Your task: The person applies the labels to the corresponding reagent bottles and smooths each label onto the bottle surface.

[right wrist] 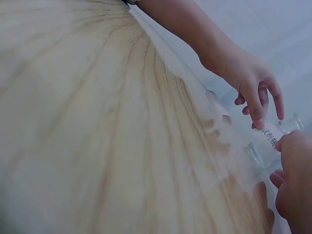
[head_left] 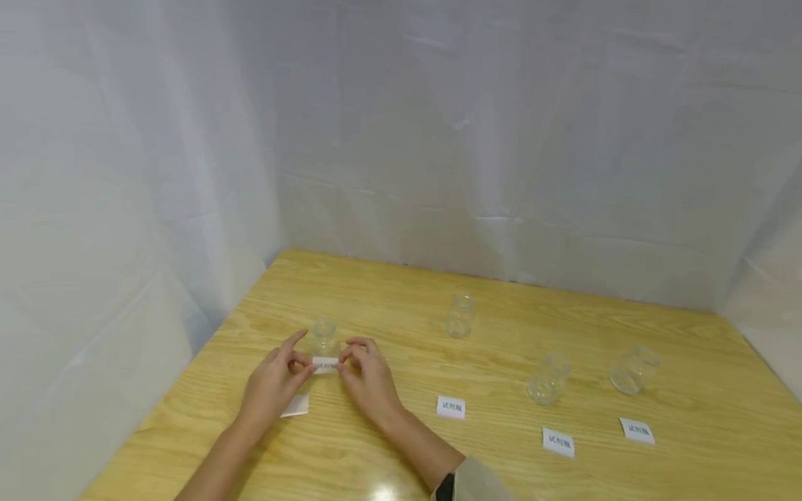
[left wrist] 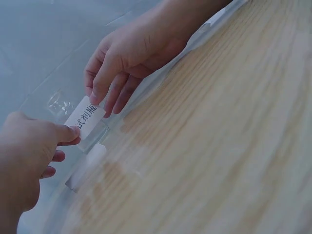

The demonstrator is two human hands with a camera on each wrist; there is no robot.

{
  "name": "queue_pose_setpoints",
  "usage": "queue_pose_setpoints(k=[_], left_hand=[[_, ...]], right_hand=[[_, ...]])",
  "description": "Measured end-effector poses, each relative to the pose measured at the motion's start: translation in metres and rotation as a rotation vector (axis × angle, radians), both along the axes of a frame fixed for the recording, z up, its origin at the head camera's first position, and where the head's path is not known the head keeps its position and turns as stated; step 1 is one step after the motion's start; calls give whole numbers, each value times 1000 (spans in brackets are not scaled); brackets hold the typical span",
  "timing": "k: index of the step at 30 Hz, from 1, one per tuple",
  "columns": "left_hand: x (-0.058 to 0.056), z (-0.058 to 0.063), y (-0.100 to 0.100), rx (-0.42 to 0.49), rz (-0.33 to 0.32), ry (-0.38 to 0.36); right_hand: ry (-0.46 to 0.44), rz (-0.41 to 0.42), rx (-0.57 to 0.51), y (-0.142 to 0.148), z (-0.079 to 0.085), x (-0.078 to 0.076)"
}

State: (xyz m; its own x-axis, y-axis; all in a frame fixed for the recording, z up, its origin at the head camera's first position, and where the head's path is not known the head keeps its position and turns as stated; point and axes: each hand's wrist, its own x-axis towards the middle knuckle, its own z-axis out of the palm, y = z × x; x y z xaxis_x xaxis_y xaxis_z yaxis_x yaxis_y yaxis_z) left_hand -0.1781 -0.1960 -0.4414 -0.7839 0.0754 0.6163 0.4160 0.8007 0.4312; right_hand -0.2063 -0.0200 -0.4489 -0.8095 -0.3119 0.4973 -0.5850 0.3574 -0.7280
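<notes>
A white paper label (head_left: 325,364) with printed dark characters is stretched between my two hands. My left hand (head_left: 272,383) pinches its left end between thumb and finger, and my right hand (head_left: 372,383) pinches the right end. Directly behind the label stands a clear glass bottle (head_left: 324,335), its lower part covered by the label. In the left wrist view the label (left wrist: 86,117) lies across the bottle's side; whether it is stuck there I cannot tell. A blank-looking white paper piece (head_left: 296,405) lies on the table beside my left hand, partly hidden by it.
To the right on the wooden table (head_left: 351,459) are three more clear bottles: one (head_left: 460,316) farther back, another (head_left: 548,379) nearer, a third (head_left: 635,370) at far right. Printed labels (head_left: 451,407), (head_left: 558,442), (head_left: 637,431) lie in front of them. White sheeting (head_left: 426,174) encloses the table.
</notes>
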Motion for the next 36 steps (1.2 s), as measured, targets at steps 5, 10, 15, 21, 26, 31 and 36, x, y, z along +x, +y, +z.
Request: queue_pose_setpoints(k=[5,10,15,21,26,31,36], left_hand=[[-1,-2,0,-25,-2,59],[-3,-4,1,-35,8,64],[-3,-3,2,-35,21,46],[-3,-2,3,-33,21,57],[-3,-1,3,-37,32,60],[-2,1,4,-39,55,45],[-3,2,5,-47,70,36]], right_hand=[[6,11,-25,-2,-3,-4],[28,20,-46,-3,-5,-6],[35,27,-59,-4,-4,-7],[0,24,-77,-5,-2,-6],[-33,21,-93,-7,-1,-7],[-43,0,-93,-8,-1,-7],[-30,-13,-126,-10,-1,-7]])
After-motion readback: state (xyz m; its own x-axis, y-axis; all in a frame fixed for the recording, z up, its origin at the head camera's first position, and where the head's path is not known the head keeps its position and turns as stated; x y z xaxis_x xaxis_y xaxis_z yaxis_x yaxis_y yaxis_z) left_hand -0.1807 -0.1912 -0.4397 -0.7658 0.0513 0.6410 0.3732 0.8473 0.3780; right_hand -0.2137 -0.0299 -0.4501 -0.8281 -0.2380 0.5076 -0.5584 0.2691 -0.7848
